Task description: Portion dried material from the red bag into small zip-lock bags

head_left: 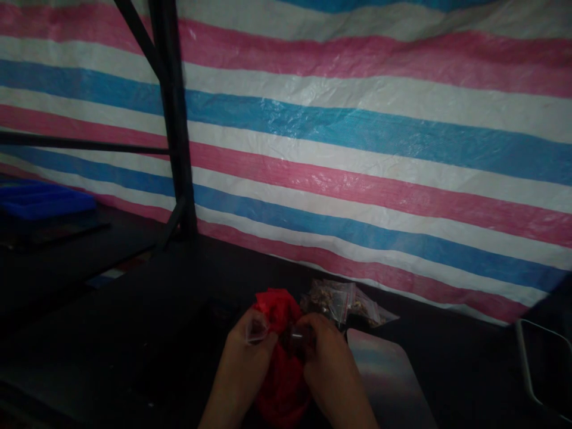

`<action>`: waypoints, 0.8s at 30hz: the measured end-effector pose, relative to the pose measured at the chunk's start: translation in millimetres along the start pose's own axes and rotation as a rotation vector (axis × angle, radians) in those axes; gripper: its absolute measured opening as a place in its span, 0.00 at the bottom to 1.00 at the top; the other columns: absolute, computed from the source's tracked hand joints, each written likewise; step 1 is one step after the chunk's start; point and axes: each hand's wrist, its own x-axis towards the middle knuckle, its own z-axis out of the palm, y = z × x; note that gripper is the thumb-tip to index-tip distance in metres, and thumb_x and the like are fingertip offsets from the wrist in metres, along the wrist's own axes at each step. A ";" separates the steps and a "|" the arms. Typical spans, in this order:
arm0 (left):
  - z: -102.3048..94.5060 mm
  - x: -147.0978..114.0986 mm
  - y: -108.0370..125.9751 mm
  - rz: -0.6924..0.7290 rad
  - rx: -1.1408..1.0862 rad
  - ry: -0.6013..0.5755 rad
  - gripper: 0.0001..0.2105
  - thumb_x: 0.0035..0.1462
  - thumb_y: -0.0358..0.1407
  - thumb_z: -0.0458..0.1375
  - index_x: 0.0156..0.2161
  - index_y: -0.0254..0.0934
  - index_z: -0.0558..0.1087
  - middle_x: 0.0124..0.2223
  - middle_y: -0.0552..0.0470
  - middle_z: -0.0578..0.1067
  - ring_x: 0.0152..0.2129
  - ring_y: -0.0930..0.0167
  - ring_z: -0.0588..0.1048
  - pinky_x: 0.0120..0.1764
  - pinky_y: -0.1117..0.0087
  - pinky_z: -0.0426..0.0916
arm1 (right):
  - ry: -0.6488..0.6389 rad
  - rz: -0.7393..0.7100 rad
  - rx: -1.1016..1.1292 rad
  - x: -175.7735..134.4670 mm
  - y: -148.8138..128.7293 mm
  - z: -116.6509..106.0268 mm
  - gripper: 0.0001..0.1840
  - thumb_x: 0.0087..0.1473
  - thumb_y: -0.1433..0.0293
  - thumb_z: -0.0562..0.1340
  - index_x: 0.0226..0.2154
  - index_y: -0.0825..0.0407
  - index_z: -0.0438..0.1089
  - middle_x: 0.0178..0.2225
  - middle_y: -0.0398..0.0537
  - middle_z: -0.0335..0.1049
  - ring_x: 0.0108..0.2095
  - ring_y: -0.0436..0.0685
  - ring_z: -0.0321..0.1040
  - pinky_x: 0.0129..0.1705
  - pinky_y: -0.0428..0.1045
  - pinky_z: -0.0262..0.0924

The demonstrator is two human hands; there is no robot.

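Note:
My left hand is closed at the left side of a crumpled red cloth or bag. A small clear plastic piece shows between its thumb and fingers. On the other side, my right hand pinches a small dark, shiny object, perhaps a clear-walled container; the dim light hides its exact kind. Red material lies between and below both hands, and its upper end sticks up beyond the fingertips.
Clear zip bags with small brownish pieces lie behind my right hand. A flat silvery panel is beside my right forearm. A light-rimmed dark object sits far right, a blue tray far left. A black frame post stands before the striped sheet.

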 end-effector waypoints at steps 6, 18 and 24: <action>-4.6 -1.3 2.4 -0.121 -0.151 0.008 0.11 0.41 0.42 0.63 0.25 0.41 0.66 0.25 0.61 0.68 0.23 0.72 0.69 0.29 0.70 0.66 | -0.046 -0.038 0.129 0.8 -1.5 6.7 0.24 0.45 0.88 0.54 0.36 0.49 0.75 0.39 0.49 0.79 0.43 0.61 0.77 0.45 0.50 0.65; -4.9 3.9 -8.0 0.003 -0.056 0.025 0.11 0.43 0.43 0.64 0.26 0.42 0.68 0.26 0.60 0.68 0.26 0.70 0.69 0.32 0.70 0.67 | -0.108 0.096 0.441 -0.2 6.8 6.4 0.25 0.38 0.85 0.54 0.36 0.50 0.74 0.35 0.44 0.79 0.38 0.57 0.78 0.42 0.49 0.68; -6.6 -1.1 -13.2 0.108 0.133 -0.059 0.10 0.54 0.46 0.62 0.30 0.42 0.72 0.27 0.59 0.71 0.26 0.70 0.70 0.32 0.71 0.65 | -0.050 0.123 0.621 5.2 5.4 -2.5 0.22 0.43 0.83 0.59 0.40 0.49 0.74 0.39 0.46 0.79 0.42 0.59 0.78 0.47 0.52 0.69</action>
